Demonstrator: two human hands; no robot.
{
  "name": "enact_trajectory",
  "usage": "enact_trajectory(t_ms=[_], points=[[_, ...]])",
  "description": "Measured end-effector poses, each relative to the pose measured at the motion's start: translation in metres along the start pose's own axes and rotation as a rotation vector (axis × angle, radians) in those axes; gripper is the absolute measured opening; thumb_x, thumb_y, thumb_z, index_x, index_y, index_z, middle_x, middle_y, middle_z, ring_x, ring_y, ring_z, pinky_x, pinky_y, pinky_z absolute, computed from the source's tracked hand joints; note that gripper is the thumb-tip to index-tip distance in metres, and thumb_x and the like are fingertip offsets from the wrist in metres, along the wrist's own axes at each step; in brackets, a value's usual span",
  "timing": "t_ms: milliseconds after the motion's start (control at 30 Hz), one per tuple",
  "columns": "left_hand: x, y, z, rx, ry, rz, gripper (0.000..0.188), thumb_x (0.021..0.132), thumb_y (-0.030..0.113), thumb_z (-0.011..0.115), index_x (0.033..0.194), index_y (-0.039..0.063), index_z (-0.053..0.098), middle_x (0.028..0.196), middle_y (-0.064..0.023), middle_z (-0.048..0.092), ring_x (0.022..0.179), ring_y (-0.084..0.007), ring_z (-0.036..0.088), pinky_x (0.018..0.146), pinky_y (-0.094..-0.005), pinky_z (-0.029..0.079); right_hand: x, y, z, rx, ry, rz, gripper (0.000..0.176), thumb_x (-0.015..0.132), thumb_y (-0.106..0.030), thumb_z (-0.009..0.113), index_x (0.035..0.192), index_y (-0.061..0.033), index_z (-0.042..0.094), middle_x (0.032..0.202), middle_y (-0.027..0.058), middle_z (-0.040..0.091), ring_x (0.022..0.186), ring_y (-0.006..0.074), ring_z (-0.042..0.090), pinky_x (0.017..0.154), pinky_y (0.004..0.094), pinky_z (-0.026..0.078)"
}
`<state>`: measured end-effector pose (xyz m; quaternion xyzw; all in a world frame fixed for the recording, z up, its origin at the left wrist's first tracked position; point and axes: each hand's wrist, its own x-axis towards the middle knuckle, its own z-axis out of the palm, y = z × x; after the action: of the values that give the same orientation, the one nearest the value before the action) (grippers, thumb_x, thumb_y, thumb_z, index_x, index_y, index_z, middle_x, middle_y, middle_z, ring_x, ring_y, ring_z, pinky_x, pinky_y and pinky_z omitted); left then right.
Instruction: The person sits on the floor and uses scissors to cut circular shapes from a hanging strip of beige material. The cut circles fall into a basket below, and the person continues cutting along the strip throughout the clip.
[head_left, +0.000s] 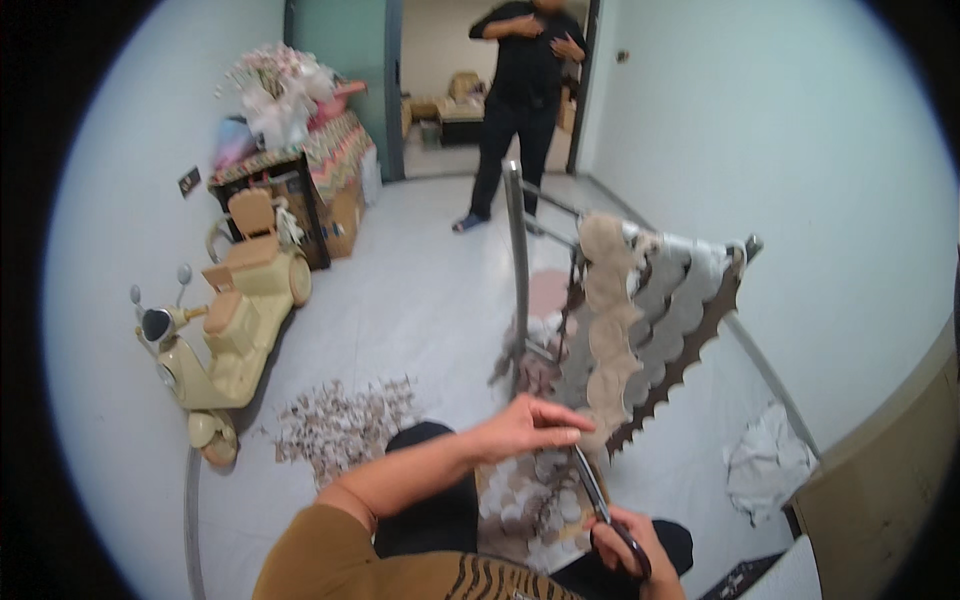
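Observation:
My right hand (626, 541) grips the handles of a pair of scissors (590, 480), whose blades point up toward the lower end of a beige scalloped strip (609, 322). At that end, my left hand (536, 431) pinches the strip between thumb and fingers. The strip hangs with grey and brown scalloped strips (671, 322) from a metal rack (517, 262). Many round cut pieces (525, 491) in white, grey and beige lie below my hands, between my knees. How far the blades are apart is unclear.
Small scraps (341, 424) are heaped on the floor at left, near a cream toy scooter (240, 330). A crumpled white cloth (766, 465) lies at right by a cardboard box (885, 480). A person in dark clothes (525, 82) stands in the doorway beyond the rack.

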<state>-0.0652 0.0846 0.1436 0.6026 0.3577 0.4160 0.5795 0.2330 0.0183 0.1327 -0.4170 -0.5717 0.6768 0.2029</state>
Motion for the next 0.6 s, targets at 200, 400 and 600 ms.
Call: enact_trajectory(t_ms=[200,400,600], points=[[0.002,-0.014,0.009,0.002,-0.029,0.121,0.031,0.094,0.008,0.078,0.125,0.007,0.077,0.121,-0.0053,0.075,0.107,-0.0097,0.064,0.088,-0.0254,0.049,-0.001,0.028,0.021,0.122,0.012,-0.121,0.028,0.107,-0.021,0.059,0.083,-0.0086,0.054,0.058,-0.0012,0.048,0.044,0.0086,0.042,0.042,0.0247,0.032],[0.009,-0.010,0.012,0.130,-0.255,-0.011,0.046,0.089,0.014,0.081,0.134,0.010,0.072,0.132,-0.0040,0.071,0.120,-0.0096,0.060,0.095,-0.0257,0.047,-0.013,0.040,0.027,0.186,0.012,-0.069,0.028,0.109,-0.019,0.057,0.084,-0.0063,0.054,0.057,-0.0001,0.047,0.044,0.0098,0.042,0.042,0.0252,0.031],[0.015,-0.009,0.028,0.164,-0.215,-0.043,0.046,0.089,0.014,0.081,0.134,0.011,0.072,0.127,-0.0025,0.074,0.108,-0.0071,0.062,0.084,-0.0244,0.050,-0.023,0.048,0.022,0.346,0.034,0.001,0.023,0.108,-0.022,0.059,0.092,-0.0051,0.056,0.062,0.0007,0.048,0.046,0.0094,0.041,0.043,0.0239,0.031]])
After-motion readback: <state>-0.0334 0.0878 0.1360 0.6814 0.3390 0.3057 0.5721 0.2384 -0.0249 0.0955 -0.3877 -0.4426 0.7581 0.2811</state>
